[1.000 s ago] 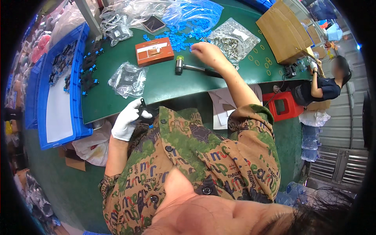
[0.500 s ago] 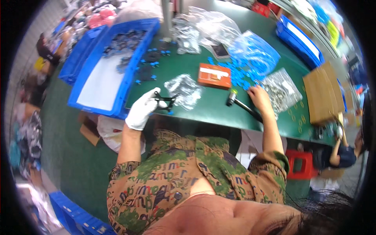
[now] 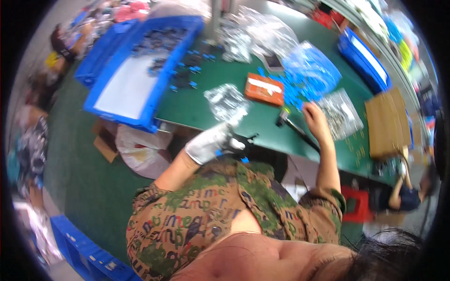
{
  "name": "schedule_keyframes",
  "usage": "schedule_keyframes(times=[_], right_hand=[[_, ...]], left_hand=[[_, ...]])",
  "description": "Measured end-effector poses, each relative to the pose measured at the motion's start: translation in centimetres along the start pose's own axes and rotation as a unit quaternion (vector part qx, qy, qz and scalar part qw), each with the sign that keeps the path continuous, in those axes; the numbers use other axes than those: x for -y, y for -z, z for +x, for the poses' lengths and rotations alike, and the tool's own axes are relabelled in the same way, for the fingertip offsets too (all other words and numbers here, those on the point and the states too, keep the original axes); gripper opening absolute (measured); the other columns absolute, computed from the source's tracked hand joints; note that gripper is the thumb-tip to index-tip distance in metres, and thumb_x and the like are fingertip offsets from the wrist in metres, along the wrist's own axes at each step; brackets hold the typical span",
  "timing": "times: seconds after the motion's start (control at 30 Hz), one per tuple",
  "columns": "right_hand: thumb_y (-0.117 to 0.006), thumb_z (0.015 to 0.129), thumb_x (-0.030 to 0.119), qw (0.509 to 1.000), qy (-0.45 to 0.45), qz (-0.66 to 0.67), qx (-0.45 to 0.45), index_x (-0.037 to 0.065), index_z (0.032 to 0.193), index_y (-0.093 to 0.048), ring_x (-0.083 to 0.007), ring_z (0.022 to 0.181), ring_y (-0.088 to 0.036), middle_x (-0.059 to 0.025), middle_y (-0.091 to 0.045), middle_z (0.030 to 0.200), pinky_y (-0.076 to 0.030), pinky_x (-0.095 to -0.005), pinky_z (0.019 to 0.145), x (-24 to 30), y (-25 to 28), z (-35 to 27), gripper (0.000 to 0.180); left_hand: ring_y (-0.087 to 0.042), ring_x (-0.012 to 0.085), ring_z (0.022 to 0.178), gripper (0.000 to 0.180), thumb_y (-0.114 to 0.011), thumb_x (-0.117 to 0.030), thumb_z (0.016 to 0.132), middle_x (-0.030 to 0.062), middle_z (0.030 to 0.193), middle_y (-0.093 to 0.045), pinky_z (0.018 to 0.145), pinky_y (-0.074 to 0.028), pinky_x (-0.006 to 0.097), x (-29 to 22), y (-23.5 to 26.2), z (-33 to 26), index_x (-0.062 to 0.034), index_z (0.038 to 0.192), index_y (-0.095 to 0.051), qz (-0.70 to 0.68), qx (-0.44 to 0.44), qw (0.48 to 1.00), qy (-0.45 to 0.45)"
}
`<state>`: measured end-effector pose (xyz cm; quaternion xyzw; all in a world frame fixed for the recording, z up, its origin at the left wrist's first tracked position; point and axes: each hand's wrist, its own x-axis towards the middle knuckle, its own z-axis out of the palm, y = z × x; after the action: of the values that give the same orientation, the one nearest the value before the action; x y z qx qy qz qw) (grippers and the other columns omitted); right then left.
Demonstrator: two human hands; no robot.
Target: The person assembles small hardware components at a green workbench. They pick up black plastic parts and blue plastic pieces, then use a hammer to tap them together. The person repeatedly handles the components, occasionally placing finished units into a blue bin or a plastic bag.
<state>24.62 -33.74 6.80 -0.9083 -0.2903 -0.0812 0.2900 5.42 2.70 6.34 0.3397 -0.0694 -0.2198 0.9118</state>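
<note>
My left hand [image 3: 213, 143], in a white glove, grips a thin black bracket-like part [image 3: 248, 140] with blue pieces on it, just off the table's near edge. My bare right hand [image 3: 317, 121] rests at the near side of a spread of small blue plastic pieces [image 3: 294, 99]. Its fingertips are drawn together, and whatever they hold is too small to make out. Beside that hand lies a hammer [image 3: 300, 130] with a black handle. A clear bag of small metal parts [image 3: 338, 114] lies to its right.
A crumpled clear bag [image 3: 227, 100] and an orange box [image 3: 254, 95] lie mid-table. At left stands a blue bin [image 3: 154, 100] of dark parts, with several black parts [image 3: 183, 77] beside it. A cardboard box [image 3: 386, 124] stands at right, near another person [image 3: 403, 194].
My left hand has moved right and toward my body with the black part, from above the table to its near edge. The view has shifted slightly; my right hand stays by the blue pieces.
</note>
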Motion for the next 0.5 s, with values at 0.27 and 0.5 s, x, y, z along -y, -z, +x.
schedule_keyframes(times=[0.27,0.5], right_hand=[[-0.055,0.104,0.008,0.889,-0.002,0.420,0.180,0.003,0.101,-0.060,-0.0090,0.078,-0.059,-0.0014,-0.054,0.093,-0.050,-0.0249,0.066,13.9,-2.4,-4.1,0.008],[-0.055,0.101,0.008,0.908,0.040,0.382,0.169,0.003,0.101,-0.061,-0.0102,0.073,-0.060,-0.0025,-0.055,0.092,-0.049,-0.0262,0.066,16.0,-5.3,-4.3,0.008]], left_hand=[[-0.070,0.0230,0.090,0.051,-0.064,-0.008,0.098,0.0092,0.097,-0.069,0.086,-0.052,0.032,2.7,0.6,1.7,0.0040,0.143,-0.044,0.253,-0.036,0.965,0.051],[-0.064,0.0219,0.071,0.022,-0.058,-0.021,0.101,0.0108,0.081,-0.066,0.069,-0.052,0.034,3.1,-1.3,2.0,-0.0043,0.113,-0.066,0.619,-0.131,0.775,-0.011]])
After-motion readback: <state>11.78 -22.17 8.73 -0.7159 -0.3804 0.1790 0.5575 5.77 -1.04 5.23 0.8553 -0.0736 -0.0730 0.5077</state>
